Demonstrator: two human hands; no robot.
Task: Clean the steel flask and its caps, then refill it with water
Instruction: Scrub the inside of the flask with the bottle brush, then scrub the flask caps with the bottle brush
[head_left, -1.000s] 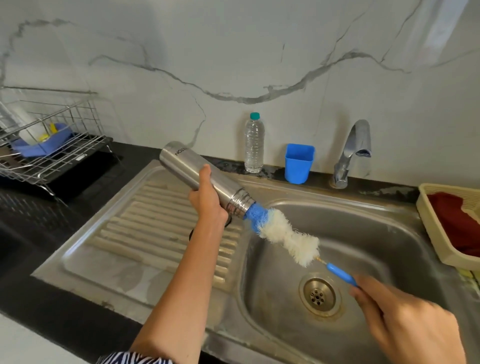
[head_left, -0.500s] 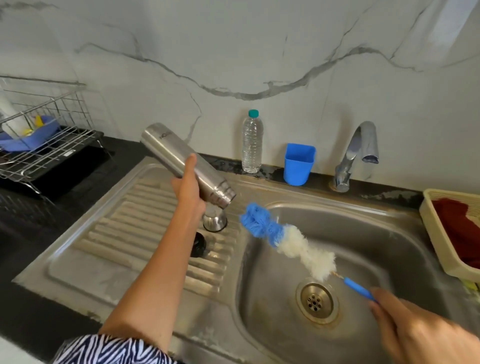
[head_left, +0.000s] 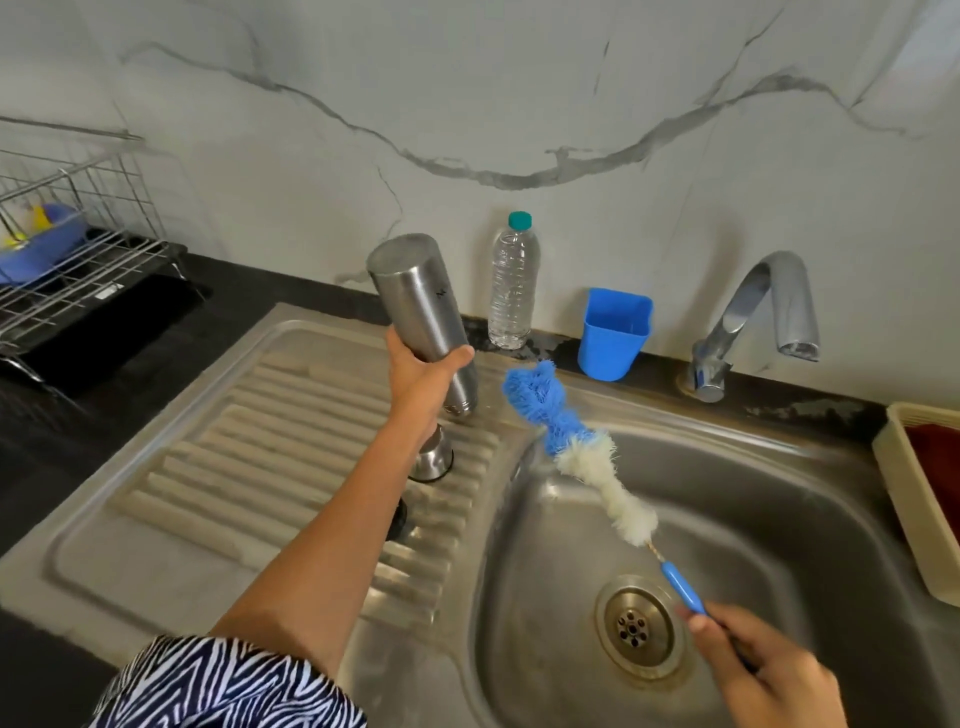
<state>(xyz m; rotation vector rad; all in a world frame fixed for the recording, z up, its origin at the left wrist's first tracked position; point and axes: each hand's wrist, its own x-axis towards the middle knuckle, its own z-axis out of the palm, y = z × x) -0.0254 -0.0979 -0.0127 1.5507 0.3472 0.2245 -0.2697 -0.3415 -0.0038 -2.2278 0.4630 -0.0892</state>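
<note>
Steel sink (head_left: 779, 519) and drainboard fill the view; nearest right, the right hand (head_left: 769, 675) pinches the bottle brush (head_left: 587, 457) handle, its head now pulled clear of the flask. Farther left, the left hand (head_left: 421, 374) grips the steel flask (head_left: 421, 301), tipped mouth-down over the drainboard above a steel cap (head_left: 434, 457). Scrubbing looks done; rinsing probably comes next.

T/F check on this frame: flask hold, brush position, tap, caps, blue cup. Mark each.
1. The left hand holds the steel flask mouth down. True.
2. The bottle brush is inside the flask. False: it is outside, beside the mouth, held by the right hand.
3. Water runs from the tap. False: no stream shows.
4. A steel cap stands on the drainboard. True.
5. The blue cup lies in the basin. False: it stands upright behind the sink.
</note>
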